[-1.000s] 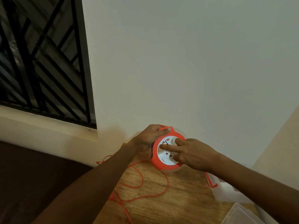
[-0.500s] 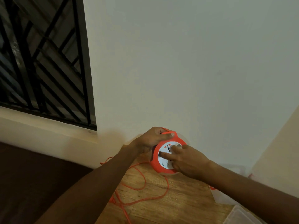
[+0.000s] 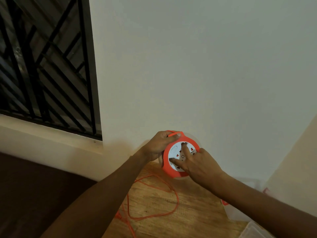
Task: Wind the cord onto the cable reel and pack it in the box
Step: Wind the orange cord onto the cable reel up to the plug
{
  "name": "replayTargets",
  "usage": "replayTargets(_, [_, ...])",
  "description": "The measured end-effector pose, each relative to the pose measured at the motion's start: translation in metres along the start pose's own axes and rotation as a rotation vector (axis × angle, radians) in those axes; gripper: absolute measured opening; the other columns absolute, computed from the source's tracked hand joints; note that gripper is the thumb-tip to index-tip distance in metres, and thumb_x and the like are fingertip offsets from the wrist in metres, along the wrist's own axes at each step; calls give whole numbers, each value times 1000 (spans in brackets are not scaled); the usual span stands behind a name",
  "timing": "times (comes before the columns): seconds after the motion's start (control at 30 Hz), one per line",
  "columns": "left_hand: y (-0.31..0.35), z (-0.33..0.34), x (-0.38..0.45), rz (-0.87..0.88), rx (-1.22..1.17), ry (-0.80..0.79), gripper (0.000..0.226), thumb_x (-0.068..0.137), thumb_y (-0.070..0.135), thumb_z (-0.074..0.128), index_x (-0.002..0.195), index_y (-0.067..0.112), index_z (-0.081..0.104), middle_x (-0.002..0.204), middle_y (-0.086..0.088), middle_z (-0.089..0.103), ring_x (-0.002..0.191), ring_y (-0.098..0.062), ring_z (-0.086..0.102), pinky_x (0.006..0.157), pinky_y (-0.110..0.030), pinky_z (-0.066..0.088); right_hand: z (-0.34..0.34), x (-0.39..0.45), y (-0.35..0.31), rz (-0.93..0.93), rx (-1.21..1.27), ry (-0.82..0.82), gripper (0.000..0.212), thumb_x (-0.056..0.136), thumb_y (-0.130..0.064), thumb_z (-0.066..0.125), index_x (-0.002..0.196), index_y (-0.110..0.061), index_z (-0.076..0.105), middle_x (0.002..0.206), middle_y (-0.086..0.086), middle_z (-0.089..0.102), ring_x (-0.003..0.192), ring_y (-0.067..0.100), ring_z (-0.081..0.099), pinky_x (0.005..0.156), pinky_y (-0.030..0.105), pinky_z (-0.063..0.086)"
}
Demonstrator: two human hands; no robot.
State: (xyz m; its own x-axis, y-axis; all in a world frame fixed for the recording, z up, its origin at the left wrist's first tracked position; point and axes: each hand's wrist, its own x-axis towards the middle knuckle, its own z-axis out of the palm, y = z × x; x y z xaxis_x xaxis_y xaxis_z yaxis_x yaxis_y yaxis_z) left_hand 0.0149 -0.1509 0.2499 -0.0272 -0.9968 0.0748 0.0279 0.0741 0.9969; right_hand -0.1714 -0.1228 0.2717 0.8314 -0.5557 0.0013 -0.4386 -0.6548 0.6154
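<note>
Cable reel (image 3: pixel 180 156) held above the desk (image 3: pixel 164 203), left hand (image 3: pixel 161 144) clamped round its upper-left rim, right hand (image 3: pixel 197 162) half-open with fingers on the white face, loose cord (image 3: pixel 164 194) lying below-left.

Left hand (image 3: pixel 160 145) clenched, right hand (image 3: pixel 199 163) fingers extended

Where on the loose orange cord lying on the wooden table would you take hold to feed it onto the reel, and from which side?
Probably the near strand of the open loop in the cord, pinched from above with the fingers. It lies flat on the table, apart from the tangle at the table's left edge. The reel is already held by the left hand, with the right hand on its face.
</note>
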Motion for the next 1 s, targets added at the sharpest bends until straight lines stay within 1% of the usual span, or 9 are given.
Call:
replayTargets(0.07, [-1, 2, 0, -13, -13, 15, 39, 100, 37, 61, 130, 12, 68, 119, -13, 77, 105, -37, 75, 94, -53, 60, 2, 1, 9, 15, -50, 38, 68, 77, -31, 78, 137, -33, 48, 123, 35, 56, 71, 40, 68, 67, 46, 57])
replayTargets(0.13, [-1, 4, 0, -18, -35, 13, 38, 100, 37, 62, 128, 12, 69, 117, -12, 77, 105, -38, 75, 92, -52, 62, 8, 1, 17, -1, -65, 110, 74, 62, -33, 87, 129, -30, 58, 101, 29, 67, 59, 37, 67, 57, 41, 56])
replayTargets(0.27, [1, 12, 3, 5, -132, 58, 34, 99, 37, 64, 123, 14, 72, 115, -10, 79, 103, -36, 76, 91, -52, 62, 5, 4, 17, 208, 179, 135, 72, 81, -52, 65, 144, -32, 37, 113, 11, 70, 87, 31, 69, 74, 41, 57])
replayTargets(0.37, [2, 17, 4, 43, -207, 153, 27, 100, 34, 64, 114, 15, 76, 113, -13, 79, 101, -36, 76, 90, -51, 62, -3, 12, 17, 595, 710, 235, 63, 86, -65, 46, 140, -30, 45, 120, 1, 68, 101, 25, 66, 83, 39, 55])
replayTargets(0.47, [1, 17, 5, 32, -212, 186, 21, 100, 37, 62, 108, 23, 76, 108, -7, 81, 97, -33, 78, 79, -44, 65, -2, 13, 17, 668, 861, 217, 62, 90, -60, 47, 140, -24, 45, 129, 3, 63, 109, 25, 63, 88, 39, 51])
replayTargets(0.57, [3, 11, 4, 15, -177, 176, 19, 100, 38, 62, 107, 24, 74, 105, -4, 81, 92, -30, 79, 74, -39, 66, 3, 5, 15, 529, 593, 265, 58, 90, -52, 54, 140, -25, 42, 124, 2, 66, 98, 24, 68, 80, 37, 55])
replayTargets(0.7, [4, 7, 0, 7, -124, 141, 19, 101, 36, 61, 111, 23, 71, 107, -4, 79, 91, -27, 78, 71, -36, 66, 6, -5, 25, 92, 276, 284, 48, 71, -26, 84, 114, -19, 66, 119, 12, 64, 94, 33, 69, 66, 41, 60])
replayTargets(0.8, [2, 9, -1, 11, -74, 116, 20, 101, 37, 60, 112, 25, 71, 111, -4, 78, 95, -28, 77, 79, -39, 66, 10, -5, 30, -95, 183, 193, 47, 69, -17, 85, 113, -23, 68, 138, 14, 52, 111, 35, 60, 65, 43, 61])
replayTargets(1.0, [1, 8, -4, -25, -25, 61, 30, 99, 41, 62, 118, 20, 72, 111, -5, 80, 96, -30, 79, 84, -48, 65, 0, -10, 29, -362, -11, 161, 40, 73, -24, 83, 111, -24, 71, 138, 8, 52, 106, 33, 61, 72, 45, 60])
